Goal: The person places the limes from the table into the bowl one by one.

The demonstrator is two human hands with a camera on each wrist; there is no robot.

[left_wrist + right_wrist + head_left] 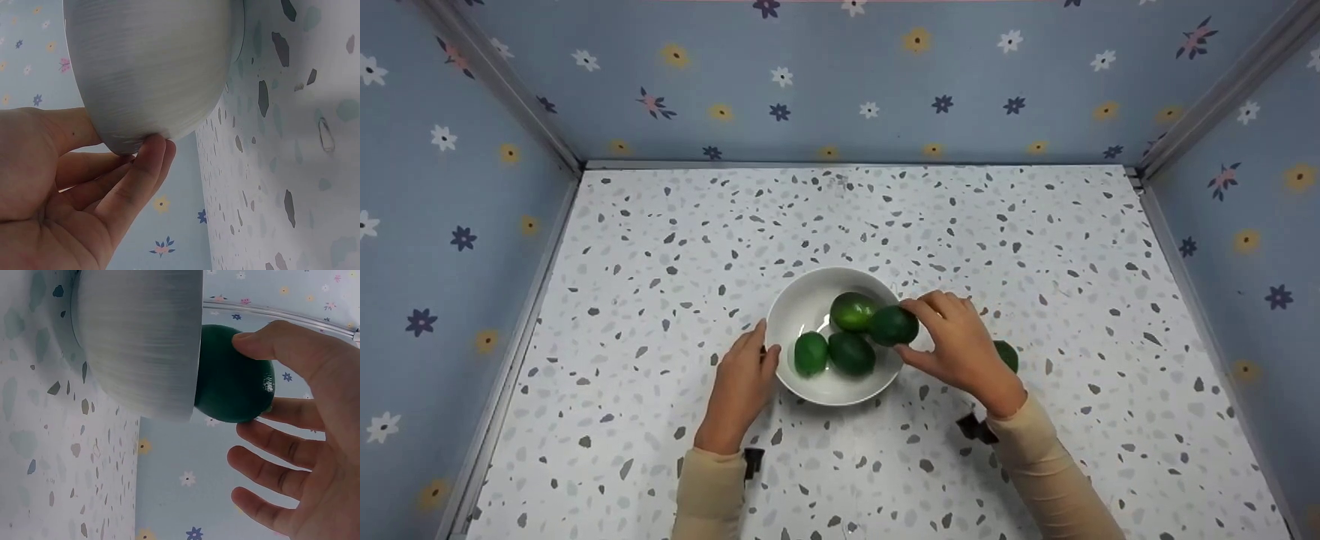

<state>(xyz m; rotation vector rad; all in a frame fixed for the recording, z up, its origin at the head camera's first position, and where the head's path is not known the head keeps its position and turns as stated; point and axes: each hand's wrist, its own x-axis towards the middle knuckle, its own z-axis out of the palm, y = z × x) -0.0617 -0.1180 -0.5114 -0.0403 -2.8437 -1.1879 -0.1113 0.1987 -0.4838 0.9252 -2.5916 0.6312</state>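
A white bowl [834, 391] stands on the speckled table with three green limes inside: one at the back [853, 311], one at the left [811, 354] and one at the front [852, 355]. My left hand [741, 382] holds the bowl's left side, thumb at the rim and fingertips against the outer wall [152, 73]. At the opposite rim, my right hand [956, 341] pinches another lime [894, 325] between thumb and fingers. In the right wrist view this lime [233, 377] overlaps the rim, and the lower fingers are spread below it.
One more lime [1006, 356] lies on the table to the right, partly hidden behind the right hand. Blue flowered panels [840, 82] enclose the back and both sides of the table [660, 225]. Dark wrist mounts [977, 428] show by the sleeves.
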